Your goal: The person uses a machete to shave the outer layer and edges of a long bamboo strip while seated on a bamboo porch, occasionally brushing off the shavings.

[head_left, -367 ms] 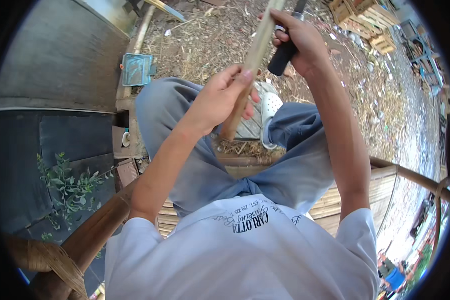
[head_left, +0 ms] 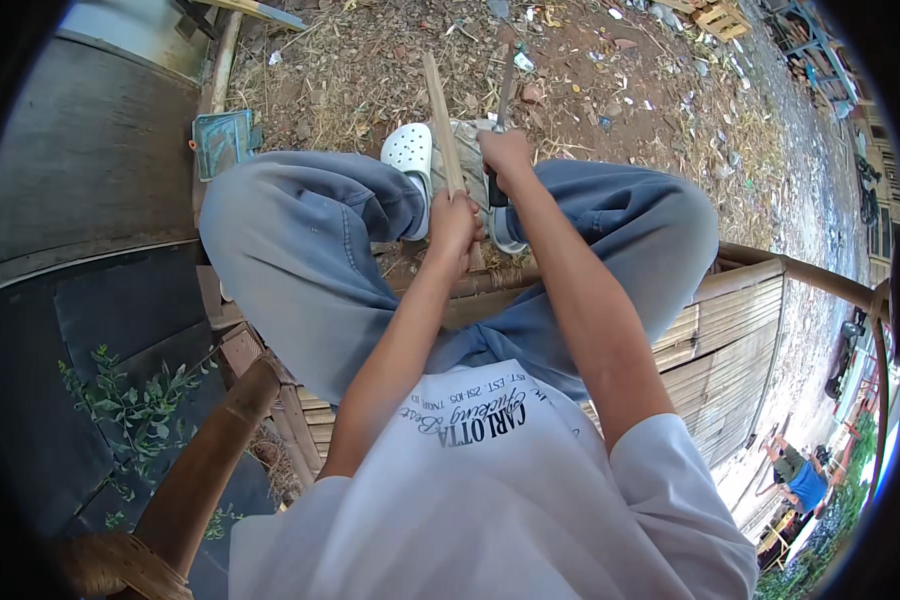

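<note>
Slat (head_left: 439, 105) of pale, straight-edged wood lies between perforated clog (head_left: 407, 150) and knife (head_left: 505, 100); left grip (head_left: 454, 228) closes round it, part-hiding it. Right grip (head_left: 508, 156) clenches black handle (head_left: 496, 192); knife tip indistinct.

The view comes from a wide fisheye camera worn on the person's head, the left of a side-by-side pair, facing steeply down and forward. The white shirt (head_left: 470, 500) is nearest, filling the lower middle; above it come the trousers (head_left: 290, 240), then the hands (head_left: 454, 222), with the ground (head_left: 620, 110) farther off. Straight edges curve toward the dark rim.
</note>
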Demonstrator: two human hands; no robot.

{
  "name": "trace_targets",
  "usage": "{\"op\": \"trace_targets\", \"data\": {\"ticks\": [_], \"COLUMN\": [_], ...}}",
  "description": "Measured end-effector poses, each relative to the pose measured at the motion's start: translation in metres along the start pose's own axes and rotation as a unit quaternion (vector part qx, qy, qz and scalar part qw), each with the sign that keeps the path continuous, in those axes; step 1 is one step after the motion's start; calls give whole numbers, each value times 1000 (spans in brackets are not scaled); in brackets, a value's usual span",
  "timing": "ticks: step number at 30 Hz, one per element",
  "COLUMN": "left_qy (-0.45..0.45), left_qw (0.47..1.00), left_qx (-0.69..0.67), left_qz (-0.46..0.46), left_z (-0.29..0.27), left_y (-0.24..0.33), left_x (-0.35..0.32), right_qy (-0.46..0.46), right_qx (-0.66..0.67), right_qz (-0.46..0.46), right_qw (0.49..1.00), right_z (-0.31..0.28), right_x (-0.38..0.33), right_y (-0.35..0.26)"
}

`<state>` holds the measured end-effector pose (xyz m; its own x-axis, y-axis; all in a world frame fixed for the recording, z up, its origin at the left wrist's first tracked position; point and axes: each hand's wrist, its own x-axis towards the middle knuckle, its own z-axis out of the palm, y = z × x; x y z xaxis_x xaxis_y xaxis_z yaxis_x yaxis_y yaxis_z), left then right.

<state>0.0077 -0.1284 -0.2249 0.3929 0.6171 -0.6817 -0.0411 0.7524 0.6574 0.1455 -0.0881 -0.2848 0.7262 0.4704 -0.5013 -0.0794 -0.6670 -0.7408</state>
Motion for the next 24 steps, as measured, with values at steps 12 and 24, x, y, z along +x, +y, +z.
{"op": "trace_targets", "data": {"ticks": [12, 24], "left_qy": [101, 308], "left_qw": [971, 870], "left_qx": [217, 385], "left_qz": [-11, -16], "left_z": [-77, -70], "left_y": [-131, -141], "left_x": [116, 142], "right_qy": [-67, -90], "right_qx": [-193, -232], "right_qz": [82, 96], "right_qw": [975, 964], "right_z": [62, 87], "right_x": [-23, 7], "right_y": [110, 138]}}
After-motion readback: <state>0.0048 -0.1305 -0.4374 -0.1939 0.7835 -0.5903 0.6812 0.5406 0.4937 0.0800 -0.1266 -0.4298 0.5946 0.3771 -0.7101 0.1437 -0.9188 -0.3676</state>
